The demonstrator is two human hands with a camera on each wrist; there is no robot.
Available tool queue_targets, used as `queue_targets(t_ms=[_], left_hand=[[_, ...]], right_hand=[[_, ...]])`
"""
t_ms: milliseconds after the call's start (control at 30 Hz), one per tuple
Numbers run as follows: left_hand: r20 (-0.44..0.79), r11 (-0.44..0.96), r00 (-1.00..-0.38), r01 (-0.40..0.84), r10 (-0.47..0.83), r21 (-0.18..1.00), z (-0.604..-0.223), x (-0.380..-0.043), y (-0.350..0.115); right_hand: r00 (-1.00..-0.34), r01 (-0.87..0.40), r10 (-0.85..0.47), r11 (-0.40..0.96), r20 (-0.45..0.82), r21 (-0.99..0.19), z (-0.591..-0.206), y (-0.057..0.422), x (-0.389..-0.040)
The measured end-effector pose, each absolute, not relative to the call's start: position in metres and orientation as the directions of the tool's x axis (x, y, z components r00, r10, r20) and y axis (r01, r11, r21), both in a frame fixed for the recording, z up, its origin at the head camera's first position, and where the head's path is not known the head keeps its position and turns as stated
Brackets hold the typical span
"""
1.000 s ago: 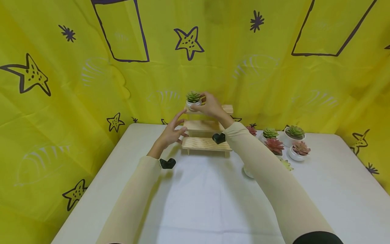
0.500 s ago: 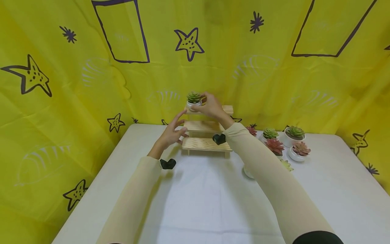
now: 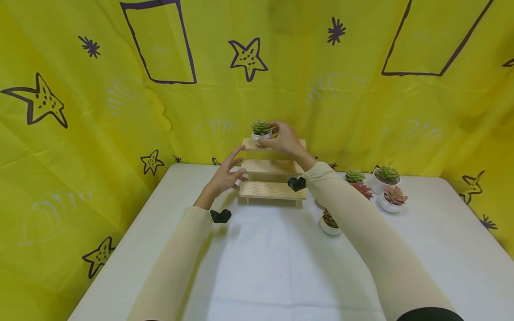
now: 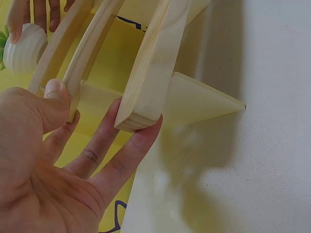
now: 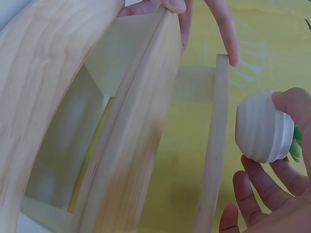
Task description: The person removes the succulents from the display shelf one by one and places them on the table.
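Note:
A small white ribbed pot with a green succulent (image 3: 261, 129) is in my right hand (image 3: 284, 139), which grips it by the sides with thumb and fingers. The right wrist view shows a narrow gap between the pot's base and the top tier of the wooden three-tier stand (image 3: 273, 191). My left hand (image 3: 225, 176) holds the stand's left end with fingers spread. In the left wrist view its thumb (image 4: 57, 94) lies on the middle tier, and two fingers touch either side of the bottom tier's end.
Right of the stand, partly behind my right sleeve, stand several potted succulents: a large green one (image 3: 387, 178), a pink one (image 3: 393, 199), a red one (image 3: 362, 191) and a dark one (image 3: 330, 223). A yellow patterned curtain (image 3: 281, 98) hangs close behind the stand.
My right hand and the green succulent pot have shifted slightly right along the top tier. The right sleeve moved too, uncovering the dark succulent. My left hand stays in place.

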State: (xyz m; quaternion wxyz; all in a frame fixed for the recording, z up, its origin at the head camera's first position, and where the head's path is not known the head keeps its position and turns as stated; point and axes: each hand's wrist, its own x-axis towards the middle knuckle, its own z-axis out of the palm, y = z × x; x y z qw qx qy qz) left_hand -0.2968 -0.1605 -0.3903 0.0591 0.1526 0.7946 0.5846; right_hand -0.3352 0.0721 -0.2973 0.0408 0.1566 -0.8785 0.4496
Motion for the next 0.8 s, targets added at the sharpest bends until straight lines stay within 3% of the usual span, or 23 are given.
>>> queue_targets(t_ms=[400,800], left_hand=[[0.084,0.270,-0.945,0.174,0.317,0.947,-0.388,-0.294,-0.160],[0.091,0.262,-0.941,0.183,0.325,0.948,-0.390,-0.294,-0.159]], right_hand=[[-0.927,-0.361,-0.286,0.507,0.243,-0.783,-0.293,0.103,-0.324],[-0.920,-0.380,-0.313,0.562,0.236,-0.735,-0.298,0.164,-0.296]])
